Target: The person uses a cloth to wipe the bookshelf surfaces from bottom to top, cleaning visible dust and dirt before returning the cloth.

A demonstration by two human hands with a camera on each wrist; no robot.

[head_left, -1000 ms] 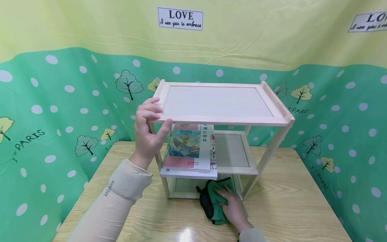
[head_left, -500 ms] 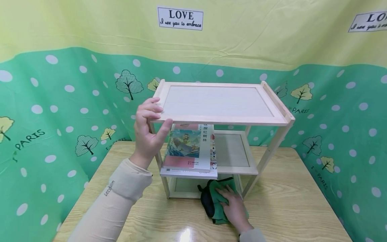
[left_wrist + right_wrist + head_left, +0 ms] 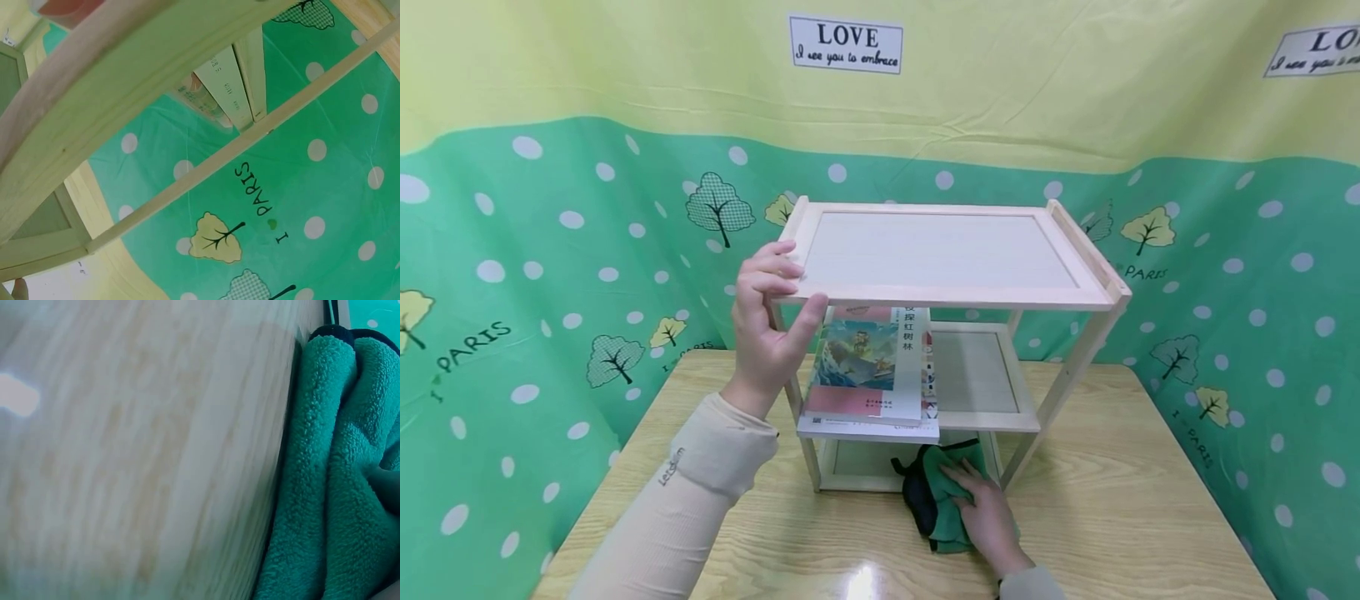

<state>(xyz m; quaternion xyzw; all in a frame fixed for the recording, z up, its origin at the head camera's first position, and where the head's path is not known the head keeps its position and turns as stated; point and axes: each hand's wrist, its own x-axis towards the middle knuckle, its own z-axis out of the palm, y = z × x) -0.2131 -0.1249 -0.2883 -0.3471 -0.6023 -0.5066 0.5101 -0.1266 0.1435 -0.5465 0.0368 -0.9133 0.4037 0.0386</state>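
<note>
A small pale wooden three-tier shelf [image 3: 925,250] stands on the table. My left hand [image 3: 767,321] grips the left end of its top board, fingers over the upper side and thumb at the front edge. A fingertip [image 3: 20,289] shows at the lower left corner of the left wrist view. My right hand [image 3: 988,517] presses on a folded green cloth [image 3: 952,529] with black edging, at the front right of the bottom tier. In the right wrist view the plush green cloth [image 3: 306,469] lies bunched against the table, and a digit presses into a fold.
Books [image 3: 865,358] lie stacked on the left of the middle tier, jutting a little past its front edge. The right front leg [image 3: 1060,392] of the shelf stands close to my right hand. A patterned green and yellow curtain [image 3: 580,275] surrounds the wooden table [image 3: 1112,517].
My right hand and the green cloth have shifted slightly to the right. My left hand has stayed at the top board, and the shelf and books have not moved.
</note>
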